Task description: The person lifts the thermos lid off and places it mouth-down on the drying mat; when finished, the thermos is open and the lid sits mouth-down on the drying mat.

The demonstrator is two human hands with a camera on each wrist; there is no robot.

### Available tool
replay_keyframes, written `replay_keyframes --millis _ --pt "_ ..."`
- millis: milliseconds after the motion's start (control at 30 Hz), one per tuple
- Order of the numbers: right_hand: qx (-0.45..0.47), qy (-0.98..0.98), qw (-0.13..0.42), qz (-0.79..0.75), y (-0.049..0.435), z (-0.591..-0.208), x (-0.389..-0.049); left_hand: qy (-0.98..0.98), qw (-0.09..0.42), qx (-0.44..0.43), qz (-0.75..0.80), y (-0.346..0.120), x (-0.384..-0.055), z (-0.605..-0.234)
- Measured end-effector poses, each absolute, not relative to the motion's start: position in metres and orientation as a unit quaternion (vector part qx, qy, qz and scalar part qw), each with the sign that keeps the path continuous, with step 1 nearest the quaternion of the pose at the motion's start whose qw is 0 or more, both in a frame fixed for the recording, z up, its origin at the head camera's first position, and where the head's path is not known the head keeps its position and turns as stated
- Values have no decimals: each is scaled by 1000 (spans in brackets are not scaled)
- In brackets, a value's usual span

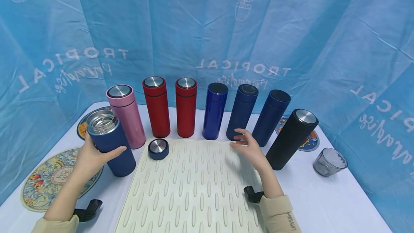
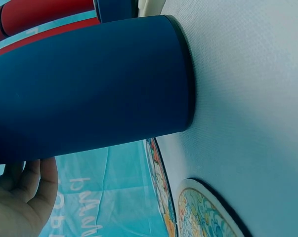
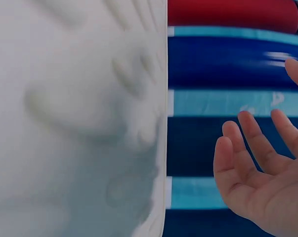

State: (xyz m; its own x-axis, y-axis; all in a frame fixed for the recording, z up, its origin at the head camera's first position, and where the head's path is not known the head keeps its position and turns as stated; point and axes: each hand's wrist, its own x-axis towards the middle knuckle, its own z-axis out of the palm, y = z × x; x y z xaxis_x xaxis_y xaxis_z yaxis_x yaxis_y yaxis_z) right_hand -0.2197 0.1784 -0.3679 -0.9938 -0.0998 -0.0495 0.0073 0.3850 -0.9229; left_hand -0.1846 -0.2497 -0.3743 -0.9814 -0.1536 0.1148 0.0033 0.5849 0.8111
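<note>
Beige sleeves (image 1: 279, 215) are filling the near edge here, with black wrist mounts (image 1: 88, 210) showing on both forearms, and between them a cream mat (image 1: 191, 197) with raised oval ridges is covering the middle of the white-clothed table (image 1: 352, 204). Over on the left, the left hand (image 1: 93, 159) is clamping its fingers and thumb around the open navy bottle (image 1: 118, 154), which is showing its bare steel mouth just beside the mat's left edge. Its navy lid (image 1: 158, 149) is lying on the mat's far left corner, steel disc up. The right hand (image 1: 250, 150) is hovering over the mat's far right side, fingers apart and gently bent, near two capped navy bottles (image 1: 242, 112). A whole row is lining the back: pink bottle (image 1: 130, 123), two red bottles (image 1: 157, 116), glossy blue bottle (image 1: 215, 114), those navy ones, then a black bottle (image 1: 288, 145). A clear glass (image 1: 328, 163) is sitting far right, round patterned mats (image 1: 40, 186) are dotting both sides, and blue drapes (image 1: 181, 17) are enclosing everything, their TROPICAL lettering running backwards.
</note>
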Motion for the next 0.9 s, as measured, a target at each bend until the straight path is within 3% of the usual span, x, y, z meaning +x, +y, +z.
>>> replay_keyframes --millis 333,900 --pt "-28 841 30 -540 215 -402 -241 -886 89 41 -454 -249 -184 -374" --pt "-9 854 51 -517 233 -410 -241 -882 94 36 -461 -250 -185 -376"
